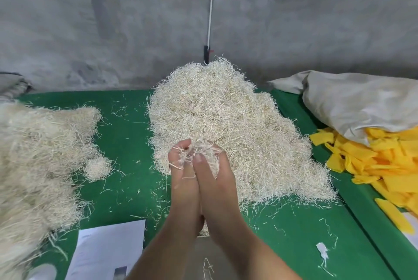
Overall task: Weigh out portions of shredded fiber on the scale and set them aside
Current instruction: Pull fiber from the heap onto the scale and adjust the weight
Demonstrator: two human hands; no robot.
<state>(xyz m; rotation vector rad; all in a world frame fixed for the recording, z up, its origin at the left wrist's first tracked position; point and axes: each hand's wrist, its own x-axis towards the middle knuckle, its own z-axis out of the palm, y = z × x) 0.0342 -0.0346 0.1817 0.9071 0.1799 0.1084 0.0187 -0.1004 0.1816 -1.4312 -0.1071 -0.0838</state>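
At the far left, a broad pale heap of fiber point(34, 155) is lying on the green table point(126, 139), with a small separate tuft point(97, 168) just beside its right edge; these are judged to be portions being set aside, though that cannot be confirmed. Near the bottom edge, a white sheet of paper point(108, 250) is lying flat on the green surface.

In the middle, the main pile of shredded fiber point(237, 132) is being worked at its near edge. The left hand point(184, 185) and the right hand point(218, 185) are being pressed together side by side, fingers curled, and a clump of fiber point(201, 151) is being gripped between them, strands sticking out past the fingertips. A grey flat surface point(203, 254) is being partly hidden below the wrists; it may be the scale, but no display is being shown, so this cannot be told.

The step in hand is judged to be the gathering of a portion from the main pile. The next move is judged to call for the clump being lifted clear without trailing strands, lowered onto the scale, and trimmed or topped up.

At the right, a crumpled grey cloth sack point(362, 103) is lying over a spill of yellow strips point(373, 166), well apart from the hands.
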